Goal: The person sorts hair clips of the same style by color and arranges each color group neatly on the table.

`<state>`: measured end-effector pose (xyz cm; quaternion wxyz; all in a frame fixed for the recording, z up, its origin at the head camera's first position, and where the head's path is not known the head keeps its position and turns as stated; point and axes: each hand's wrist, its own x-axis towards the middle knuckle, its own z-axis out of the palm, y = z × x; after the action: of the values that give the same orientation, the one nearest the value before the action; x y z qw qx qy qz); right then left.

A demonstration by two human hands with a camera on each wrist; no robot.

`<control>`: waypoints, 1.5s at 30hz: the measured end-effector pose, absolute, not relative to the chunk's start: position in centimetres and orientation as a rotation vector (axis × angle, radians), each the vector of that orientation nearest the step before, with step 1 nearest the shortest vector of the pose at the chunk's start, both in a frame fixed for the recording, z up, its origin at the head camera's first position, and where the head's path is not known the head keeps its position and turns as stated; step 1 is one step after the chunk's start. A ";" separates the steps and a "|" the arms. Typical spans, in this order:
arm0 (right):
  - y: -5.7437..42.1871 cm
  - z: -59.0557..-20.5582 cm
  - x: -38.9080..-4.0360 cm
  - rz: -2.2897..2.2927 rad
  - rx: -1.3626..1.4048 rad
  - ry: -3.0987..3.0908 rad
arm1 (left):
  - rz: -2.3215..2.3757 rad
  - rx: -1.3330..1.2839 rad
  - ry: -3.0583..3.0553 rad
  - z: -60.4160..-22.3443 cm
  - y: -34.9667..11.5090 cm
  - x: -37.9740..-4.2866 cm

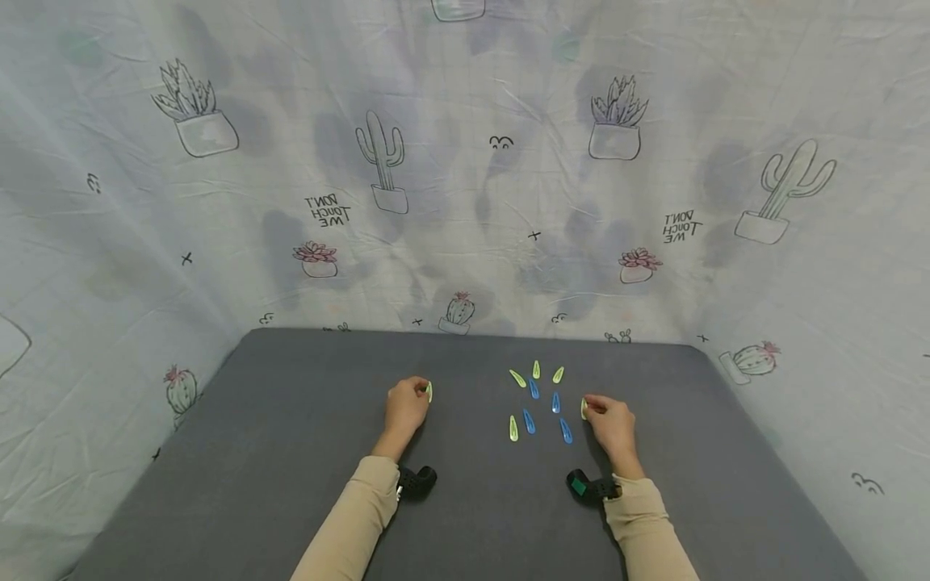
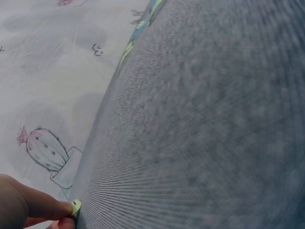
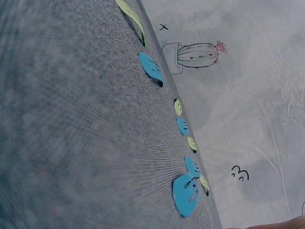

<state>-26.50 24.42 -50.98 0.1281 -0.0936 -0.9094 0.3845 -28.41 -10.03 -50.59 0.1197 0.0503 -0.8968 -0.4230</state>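
My left hand [image 1: 407, 406] pinches a yellow-green snap hair clip [image 1: 429, 392] between thumb and fingers, left of the scattered clips. In the left wrist view the tip of that clip [image 2: 76, 207] shows at the fingertips. On the other side, my right hand [image 1: 612, 424] holds another yellow-green hair clip [image 1: 584, 409] at its fingertips. Between the hands lie several blue hair clips [image 1: 555, 403] and several yellow-green ones [image 1: 513, 428], spread loosely. The right wrist view shows only a sliver of the hand at its bottom edge; its held clip is hidden there.
The clips lie on a dark grey table [image 1: 465, 516]. A pale curtain [image 1: 465, 202] printed with cacti stands behind the table and along both sides. Each wrist wears a black band with a camera [image 1: 417, 482].
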 end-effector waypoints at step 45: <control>17.2 -48.3 -26.6 2.063 -0.052 -2.315 | -1.247 -0.002 -2.582 -51.3 -11.0 -28.6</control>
<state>-26.60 17.23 -48.26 0.0202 -0.0169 -0.7462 0.6652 -28.59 -11.01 -51.34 0.1368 -0.0006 -0.8920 -0.4308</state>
